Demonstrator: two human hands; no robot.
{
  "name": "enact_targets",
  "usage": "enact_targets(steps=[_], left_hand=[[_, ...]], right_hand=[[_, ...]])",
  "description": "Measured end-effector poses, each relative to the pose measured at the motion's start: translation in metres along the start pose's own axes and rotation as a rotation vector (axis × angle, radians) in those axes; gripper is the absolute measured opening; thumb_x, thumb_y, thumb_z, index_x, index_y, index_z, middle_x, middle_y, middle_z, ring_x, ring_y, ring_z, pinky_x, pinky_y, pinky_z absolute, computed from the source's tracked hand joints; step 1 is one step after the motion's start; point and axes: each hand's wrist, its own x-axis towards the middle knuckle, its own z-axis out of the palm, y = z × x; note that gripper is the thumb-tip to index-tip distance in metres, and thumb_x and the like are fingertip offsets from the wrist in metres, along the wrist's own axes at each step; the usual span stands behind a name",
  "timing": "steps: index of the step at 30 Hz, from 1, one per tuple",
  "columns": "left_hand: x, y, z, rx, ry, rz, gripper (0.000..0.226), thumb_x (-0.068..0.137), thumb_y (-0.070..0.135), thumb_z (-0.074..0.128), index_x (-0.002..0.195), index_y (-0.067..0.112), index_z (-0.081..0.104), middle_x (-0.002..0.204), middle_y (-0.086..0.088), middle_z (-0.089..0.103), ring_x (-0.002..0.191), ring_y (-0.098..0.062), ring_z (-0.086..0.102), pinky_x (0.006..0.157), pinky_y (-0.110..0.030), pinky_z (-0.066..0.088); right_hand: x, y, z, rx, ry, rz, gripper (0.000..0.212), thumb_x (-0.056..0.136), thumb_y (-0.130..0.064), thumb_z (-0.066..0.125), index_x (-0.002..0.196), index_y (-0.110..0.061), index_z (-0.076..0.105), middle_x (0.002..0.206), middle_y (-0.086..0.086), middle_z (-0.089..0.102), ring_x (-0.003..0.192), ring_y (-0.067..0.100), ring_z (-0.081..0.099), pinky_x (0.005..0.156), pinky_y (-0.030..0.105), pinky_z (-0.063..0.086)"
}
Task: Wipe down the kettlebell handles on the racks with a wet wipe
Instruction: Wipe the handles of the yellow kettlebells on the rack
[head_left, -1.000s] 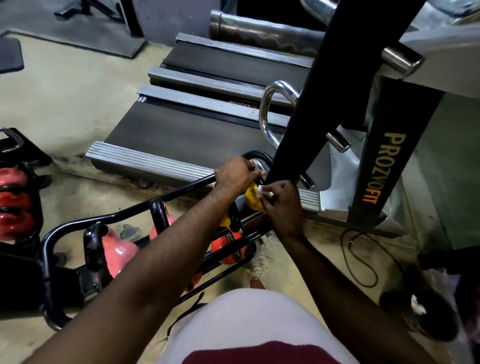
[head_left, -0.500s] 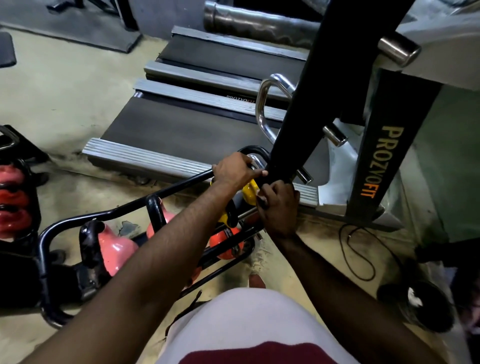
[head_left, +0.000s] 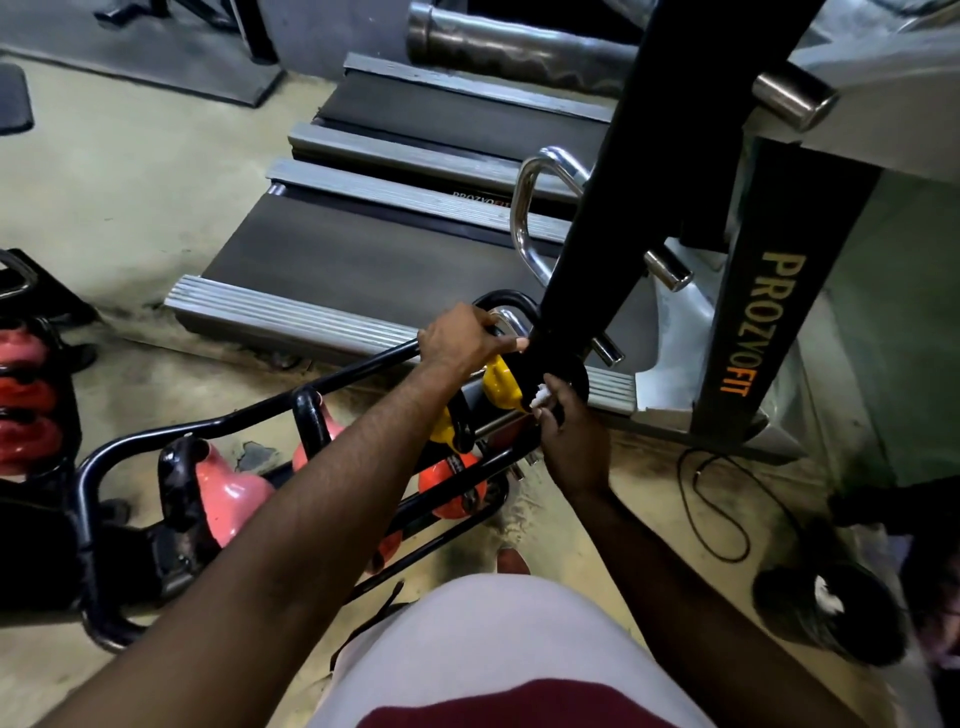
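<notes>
A low black tube rack (head_left: 218, 423) holds pink kettlebells (head_left: 231, 491), an orange one (head_left: 452, 486) and a yellow kettlebell (head_left: 501, 387) at its right end. My left hand (head_left: 465, 340) grips the rack's top rail just above the yellow kettlebell. My right hand (head_left: 571, 431) pinches a small white wet wipe (head_left: 540, 399) against the right side of the yellow kettlebell, by its black handle (head_left: 574, 382). Most of the handle is hidden behind my hand and a black post.
A slanted black machine post (head_left: 623, 208) with chrome pegs rises right behind the rack end. Treadmill decks (head_left: 363, 260) lie beyond. Another rack with red kettlebells (head_left: 26, 405) stands at the left. A black cable (head_left: 717, 509) loops on the floor at the right.
My right hand has shifted slightly right and down along the yellow kettlebell, and the white wipe shows at its fingertips again. My left hand stays on the rail.
</notes>
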Motion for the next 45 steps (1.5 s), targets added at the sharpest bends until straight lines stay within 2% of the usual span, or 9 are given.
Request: enact_targets(steps=[3, 8, 12, 17, 23, 30, 37, 41, 45], left_hand=[[0.0, -0.005, -0.002, -0.028, -0.011, -0.017, 0.068, 0.059, 0.077, 0.073, 0.109, 0.031, 0.072, 0.104, 0.007, 0.073, 0.102, -0.018, 0.066, 0.094, -0.044, 0.051], [-0.002, -0.006, -0.002, -0.023, -0.01, -0.012, 0.067, 0.058, 0.078, 0.072, 0.108, 0.033, 0.072, 0.103, 0.01, 0.073, 0.102, -0.016, 0.066, 0.093, -0.044, 0.051], [-0.001, -0.004, -0.002, 0.003, -0.008, -0.004, 0.067, 0.056, 0.08, 0.071, 0.106, 0.035, 0.073, 0.098, 0.01, 0.074, 0.098, -0.016, 0.067, 0.091, -0.043, 0.052], [0.0, -0.004, -0.002, 0.032, 0.024, -0.012, 0.065, 0.057, 0.08, 0.071, 0.101, 0.033, 0.074, 0.097, 0.008, 0.074, 0.098, -0.017, 0.067, 0.092, -0.043, 0.051], [-0.002, -0.003, 0.0, 0.036, 0.017, 0.011, 0.062, 0.061, 0.078, 0.071, 0.101, 0.032, 0.074, 0.095, 0.009, 0.074, 0.096, -0.017, 0.066, 0.092, -0.044, 0.05], [-0.008, 0.005, 0.002, 0.052, 0.046, 0.033, 0.059, 0.064, 0.077, 0.069, 0.103, 0.032, 0.072, 0.103, 0.007, 0.074, 0.102, -0.019, 0.067, 0.094, -0.042, 0.049], [-0.015, 0.004, 0.006, 0.029, 0.047, 0.063, 0.058, 0.07, 0.077, 0.065, 0.11, 0.034, 0.069, 0.106, 0.01, 0.072, 0.102, -0.016, 0.065, 0.096, -0.048, 0.047], [-0.022, 0.004, 0.007, 0.071, 0.092, 0.093, 0.06, 0.074, 0.077, 0.059, 0.114, 0.033, 0.067, 0.103, 0.005, 0.072, 0.103, -0.02, 0.064, 0.103, -0.054, 0.039], [-0.037, 0.005, 0.005, 0.083, 0.168, 0.17, 0.05, 0.086, 0.064, 0.056, 0.117, 0.026, 0.065, 0.107, -0.001, 0.073, 0.106, -0.025, 0.065, 0.104, -0.045, 0.036]], right_hand=[[0.014, -0.001, -0.006, 0.225, -0.142, 0.069, 0.05, 0.097, -0.016, 0.055, 0.145, -0.027, 0.043, 0.134, 0.0, 0.061, 0.102, 0.015, 0.066, 0.085, 0.039, 0.057], [0.027, -0.014, -0.012, 0.382, -0.284, 0.163, 0.043, 0.101, -0.008, 0.046, 0.143, -0.018, 0.045, 0.129, 0.005, 0.06, 0.067, 0.006, 0.062, 0.044, 0.017, 0.044], [0.053, -0.033, -0.016, 0.471, -0.436, 0.316, 0.034, 0.099, -0.004, 0.043, 0.132, -0.008, 0.052, 0.076, 0.007, 0.058, 0.039, 0.005, 0.043, 0.04, 0.02, 0.03], [0.077, -0.045, -0.017, 0.504, -0.482, 0.404, 0.039, 0.095, 0.001, 0.037, 0.128, -0.006, 0.057, 0.066, 0.002, 0.044, 0.044, 0.006, 0.038, 0.04, 0.017, 0.029], [0.029, -0.019, -0.025, 0.366, -0.33, 0.178, 0.019, 0.1, -0.016, 0.053, 0.113, -0.02, 0.066, 0.075, 0.006, 0.065, 0.037, 0.007, 0.047, 0.038, 0.018, 0.037], [0.044, -0.042, -0.022, 0.641, -0.246, 0.274, 0.013, 0.098, -0.011, 0.055, 0.111, -0.013, 0.057, 0.081, 0.003, 0.061, 0.048, 0.007, 0.049, 0.042, 0.02, 0.038], [0.036, -0.018, -0.018, 0.336, -0.208, 0.143, 0.011, 0.093, -0.029, 0.064, 0.102, -0.022, 0.066, 0.097, -0.001, 0.071, 0.088, 0.015, 0.067, 0.076, 0.035, 0.054], [0.027, -0.018, -0.021, 0.247, -0.09, 0.102, 0.013, 0.09, -0.03, 0.067, 0.101, -0.023, 0.068, 0.098, -0.009, 0.072, 0.092, 0.008, 0.067, 0.079, 0.029, 0.051], [0.014, -0.018, -0.029, 0.295, -0.003, 0.139, 0.008, 0.089, -0.03, 0.067, 0.097, -0.031, 0.066, 0.096, -0.011, 0.069, 0.094, 0.01, 0.066, 0.084, 0.031, 0.051]])
